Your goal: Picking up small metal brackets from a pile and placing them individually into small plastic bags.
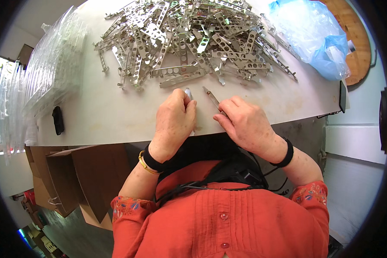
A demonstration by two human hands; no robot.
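Near the tabletop's front edge, a pale strip is grasped by the left hand; the right hand's pinched metal piece is best steadied.

1. A pale tabletop is bearing heaped metal strips toward its far edge.
2. Clear trays are lining its left edge.
3. A blue bag is lying by the right edge, a black object near the front-left corner.

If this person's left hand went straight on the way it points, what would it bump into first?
The left hand would probably meet a long metal strip at the near edge of the pile, though its height above the table is unclear.
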